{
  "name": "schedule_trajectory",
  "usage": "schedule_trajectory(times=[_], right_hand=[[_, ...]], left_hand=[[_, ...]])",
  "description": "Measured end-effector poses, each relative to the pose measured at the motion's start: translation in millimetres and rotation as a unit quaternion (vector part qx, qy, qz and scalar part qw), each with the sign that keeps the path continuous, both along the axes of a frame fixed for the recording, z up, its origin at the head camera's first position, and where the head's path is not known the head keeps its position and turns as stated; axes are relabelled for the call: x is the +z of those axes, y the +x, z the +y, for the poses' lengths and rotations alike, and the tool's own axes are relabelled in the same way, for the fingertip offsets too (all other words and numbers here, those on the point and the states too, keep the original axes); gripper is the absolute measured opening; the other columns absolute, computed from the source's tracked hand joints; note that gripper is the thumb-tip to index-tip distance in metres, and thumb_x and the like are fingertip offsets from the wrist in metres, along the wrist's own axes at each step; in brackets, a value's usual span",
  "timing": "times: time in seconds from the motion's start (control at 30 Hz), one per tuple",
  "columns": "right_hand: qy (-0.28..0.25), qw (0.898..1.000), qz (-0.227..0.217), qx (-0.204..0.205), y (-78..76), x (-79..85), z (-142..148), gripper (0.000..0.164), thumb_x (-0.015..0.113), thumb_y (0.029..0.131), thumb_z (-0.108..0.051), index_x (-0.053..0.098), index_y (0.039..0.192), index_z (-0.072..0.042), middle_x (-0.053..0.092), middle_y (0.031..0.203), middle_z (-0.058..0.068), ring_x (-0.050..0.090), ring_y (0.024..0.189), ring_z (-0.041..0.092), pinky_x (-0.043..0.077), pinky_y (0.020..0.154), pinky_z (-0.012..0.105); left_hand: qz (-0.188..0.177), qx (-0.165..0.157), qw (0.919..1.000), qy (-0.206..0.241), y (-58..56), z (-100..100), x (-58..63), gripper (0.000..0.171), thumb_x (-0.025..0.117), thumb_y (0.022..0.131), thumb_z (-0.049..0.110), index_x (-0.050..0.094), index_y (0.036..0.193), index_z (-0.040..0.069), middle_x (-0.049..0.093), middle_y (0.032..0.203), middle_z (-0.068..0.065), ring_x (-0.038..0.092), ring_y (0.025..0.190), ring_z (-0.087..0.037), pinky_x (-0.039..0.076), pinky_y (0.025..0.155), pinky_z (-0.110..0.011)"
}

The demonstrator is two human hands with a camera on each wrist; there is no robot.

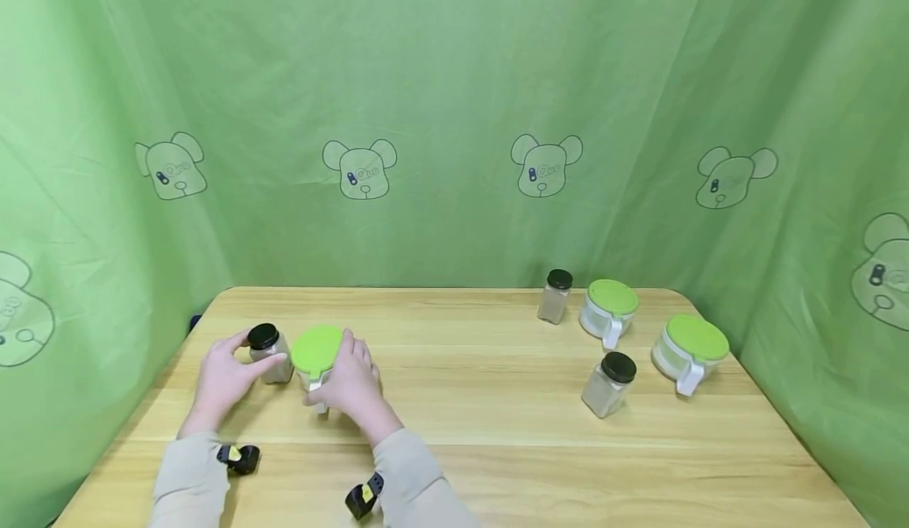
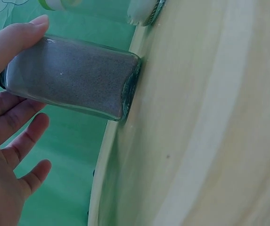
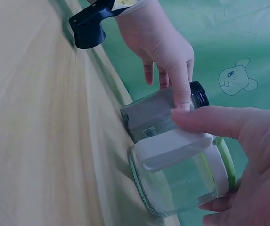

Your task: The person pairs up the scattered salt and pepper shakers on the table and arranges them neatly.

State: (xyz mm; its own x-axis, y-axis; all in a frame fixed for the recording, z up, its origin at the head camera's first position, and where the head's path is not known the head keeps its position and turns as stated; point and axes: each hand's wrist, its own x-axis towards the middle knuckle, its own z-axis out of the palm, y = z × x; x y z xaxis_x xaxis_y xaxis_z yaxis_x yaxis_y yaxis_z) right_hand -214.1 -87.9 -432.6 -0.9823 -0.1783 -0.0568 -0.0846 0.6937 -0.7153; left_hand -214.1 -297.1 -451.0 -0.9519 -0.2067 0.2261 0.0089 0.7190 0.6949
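Observation:
At the table's left, my left hand [image 1: 226,374] grips a square glass spice jar [image 1: 273,362] with a black lid. Grey powder fills that jar [image 2: 73,75] in the left wrist view; the thumb lies on one side and fingers on the other, its base at the tabletop. Just right of it stands a round glass seasoning jar [image 1: 317,350] with a green lid and white handle. My right hand [image 1: 353,378] holds this one from the right. In the right wrist view the thumb presses by the white handle [image 3: 172,148], while the other fingers are partly hidden behind the lid.
On the right half of the wooden table [image 1: 469,402] stand two more black-lidded spice jars [image 1: 554,303] and two green-lidded seasoning jars [image 1: 689,346] with white handles. A green curtain [image 1: 454,244] encloses the back and sides. Each wrist carries a black strap camera [image 1: 239,458].

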Motion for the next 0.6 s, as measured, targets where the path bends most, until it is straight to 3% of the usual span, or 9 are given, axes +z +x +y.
schedule_trajectory(times=[0.37, 0.6], right_hand=[[0.020, 0.999, 0.028, -0.021, 1.5, -0.9, -4.2, 0.122, 0.094, 0.055, -0.039, 0.024, 0.151, -0.007, 0.042, 0.147, 0.014, 0.040, 0.138, 0.028, 0.035, 0.114, 0.047], [0.033, 0.998, 0.033, -0.030, 1.8, -4.2, -6.9, 0.123, 0.093, 0.055, -0.044, 0.024, 0.151, -0.007, 0.041, 0.147, 0.014, 0.039, 0.138, 0.028, 0.035, 0.114, 0.048]], left_hand=[[0.008, -0.016, 0.9998, 0.003, -0.1, -2.8, -0.8, 0.080, 0.079, 0.078, 0.046, 0.052, 0.135, -0.002, 0.056, 0.129, -0.031, 0.049, 0.122, -0.047, 0.033, 0.103, -0.067], [-0.010, -0.027, 0.9996, -0.001, 0.1, -5.1, 1.1, 0.082, 0.078, 0.078, 0.047, 0.049, 0.137, -0.003, 0.056, 0.129, -0.030, 0.048, 0.123, -0.047, 0.033, 0.103, -0.066]])
